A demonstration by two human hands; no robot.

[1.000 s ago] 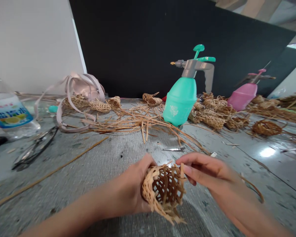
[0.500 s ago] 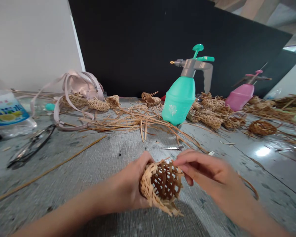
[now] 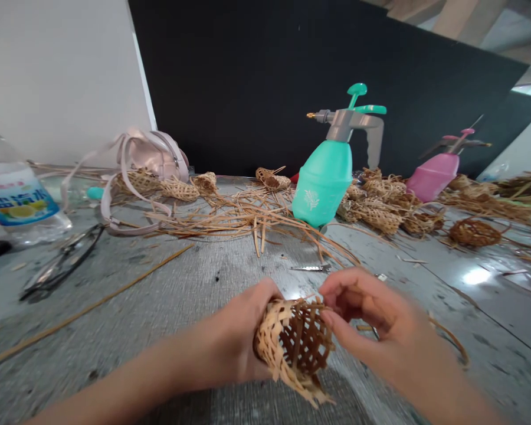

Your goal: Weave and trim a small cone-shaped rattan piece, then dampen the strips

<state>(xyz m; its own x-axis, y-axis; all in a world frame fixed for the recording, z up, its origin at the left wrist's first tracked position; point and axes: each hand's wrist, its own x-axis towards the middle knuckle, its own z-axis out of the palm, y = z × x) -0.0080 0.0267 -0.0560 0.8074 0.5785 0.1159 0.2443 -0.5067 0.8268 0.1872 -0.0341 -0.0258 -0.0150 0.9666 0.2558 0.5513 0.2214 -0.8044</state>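
A small woven straw basket (image 3: 292,345) lies on its side with its mouth towards me, loose strip ends sticking out below. My left hand (image 3: 236,339) is wrapped round its left side and holds it just above the grey table (image 3: 168,307). My right hand (image 3: 371,321) is at the basket's right rim, fingers curled and pinching at the rim's strips. A thin strip (image 3: 454,342) trails from under my right hand to the right.
A teal spray bottle (image 3: 325,171) stands mid-table among loose straw strips (image 3: 243,218) and small woven pieces (image 3: 380,209). A pink spray bottle (image 3: 433,171) is at the far right, a pink bag (image 3: 150,156), a water bottle (image 3: 15,200) and scissors (image 3: 55,268) at the left. A metal clip (image 3: 312,268) lies beyond my hands.
My right hand's fingers have curled from stretched out over the rim into a pinch at the basket's right edge. The basket has turned slightly in my left hand.
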